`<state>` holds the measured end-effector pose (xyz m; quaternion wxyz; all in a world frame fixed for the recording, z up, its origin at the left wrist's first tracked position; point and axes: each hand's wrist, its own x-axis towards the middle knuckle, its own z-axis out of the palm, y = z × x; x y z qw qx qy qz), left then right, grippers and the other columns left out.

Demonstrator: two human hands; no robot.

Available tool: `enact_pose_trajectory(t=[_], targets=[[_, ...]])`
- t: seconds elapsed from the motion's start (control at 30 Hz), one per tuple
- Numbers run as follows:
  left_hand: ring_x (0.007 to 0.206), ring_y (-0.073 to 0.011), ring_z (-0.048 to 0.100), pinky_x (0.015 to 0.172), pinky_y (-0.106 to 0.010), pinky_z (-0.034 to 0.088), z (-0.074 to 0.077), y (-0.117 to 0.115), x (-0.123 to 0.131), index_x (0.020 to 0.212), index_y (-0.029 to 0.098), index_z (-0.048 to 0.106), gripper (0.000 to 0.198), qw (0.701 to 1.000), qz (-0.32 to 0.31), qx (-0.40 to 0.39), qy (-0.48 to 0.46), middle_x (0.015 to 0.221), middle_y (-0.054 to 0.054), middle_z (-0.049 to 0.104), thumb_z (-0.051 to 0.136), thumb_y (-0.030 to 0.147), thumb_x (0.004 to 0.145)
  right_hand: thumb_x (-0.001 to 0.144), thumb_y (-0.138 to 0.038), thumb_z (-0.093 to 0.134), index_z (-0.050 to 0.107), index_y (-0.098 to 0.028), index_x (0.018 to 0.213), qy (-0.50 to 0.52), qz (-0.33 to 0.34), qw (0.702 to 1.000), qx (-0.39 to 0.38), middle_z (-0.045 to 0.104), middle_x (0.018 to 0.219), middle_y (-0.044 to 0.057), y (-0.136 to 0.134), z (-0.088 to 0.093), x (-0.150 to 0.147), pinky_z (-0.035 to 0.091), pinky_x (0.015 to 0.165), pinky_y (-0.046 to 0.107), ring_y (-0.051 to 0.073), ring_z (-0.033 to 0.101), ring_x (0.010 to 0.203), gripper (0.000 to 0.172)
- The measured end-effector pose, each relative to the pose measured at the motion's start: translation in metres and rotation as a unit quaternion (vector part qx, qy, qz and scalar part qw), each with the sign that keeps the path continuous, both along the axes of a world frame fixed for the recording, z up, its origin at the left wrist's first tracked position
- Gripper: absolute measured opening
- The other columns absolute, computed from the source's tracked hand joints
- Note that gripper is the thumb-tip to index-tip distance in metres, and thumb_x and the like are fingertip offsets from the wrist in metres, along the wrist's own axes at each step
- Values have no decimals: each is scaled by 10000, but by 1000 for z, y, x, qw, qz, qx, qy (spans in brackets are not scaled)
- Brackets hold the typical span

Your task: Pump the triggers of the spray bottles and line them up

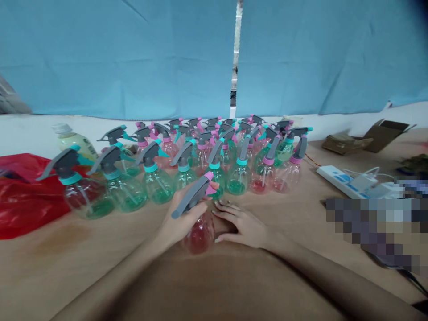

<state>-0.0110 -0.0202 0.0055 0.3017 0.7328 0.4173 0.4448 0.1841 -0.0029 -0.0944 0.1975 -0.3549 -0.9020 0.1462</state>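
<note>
My left hand [189,207] is wrapped round the neck of a pink spray bottle [199,235], just under its grey trigger head with a pink nozzle. The bottle is see-through and leans a little on the table. To its right, my right hand [245,225] lies with fingers stretched out on the brown table surface [214,285], close beside the bottle. Beyond both hands stand several spray bottles in rows, among them a green one [159,185] with a teal collar and a pink one [287,176] at the right end of the front row.
Red plastic [30,200] and a pale bottle with a white cap [75,142] are at the left. On the right are a white power strip [341,180] with plugs, an opened cardboard box [384,136] and a blurred-out dark object [371,236]. A blue cloth [133,58] hangs behind.
</note>
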Motion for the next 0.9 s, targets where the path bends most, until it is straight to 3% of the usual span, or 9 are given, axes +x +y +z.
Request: enact_pose_trajectory(t=[0.17, 0.43, 0.67, 0.9], targets=[[842, -185, 647, 771, -319, 518, -3, 2, -2, 1123, 250, 590, 433, 999, -33, -14, -23, 1033, -26, 671, 493, 158, 712, 754, -673, 476, 415, -184, 1345, 5, 1, 1000, 2, 366, 1427, 107, 0, 2, 0, 249, 1100, 433, 230, 298, 1335, 770], [947, -186, 635, 873, -319, 494, -7, 6, -5, 1180, 249, 555, 466, 997, -46, -55, -25, 1144, -42, 628, 510, 155, 726, 835, -600, 421, 434, -171, 1331, 11, 5, 1000, 8, 361, 1431, 97, 0, 4, 0, 232, 1111, 411, 206, 295, 1337, 657], [808, -177, 654, 819, -339, 513, -4, 3, -4, 1160, 269, 571, 459, 998, -25, -47, -22, 923, -25, 678, 508, 161, 718, 892, -504, 395, 443, -204, 1323, 29, 9, 999, 23, 388, 1419, 78, 1, 0, 1, 263, 1098, 435, 204, 314, 1328, 527], [715, -175, 592, 670, -298, 513, 4, -1, -2, 1004, 272, 646, 364, 999, 21, 0, 38, 739, 3, 628, 470, 217, 690, 938, -412, 336, 443, -219, 1323, 17, 9, 1000, 23, 391, 1421, 57, 2, -2, 1, 259, 1103, 437, 193, 308, 1331, 444]])
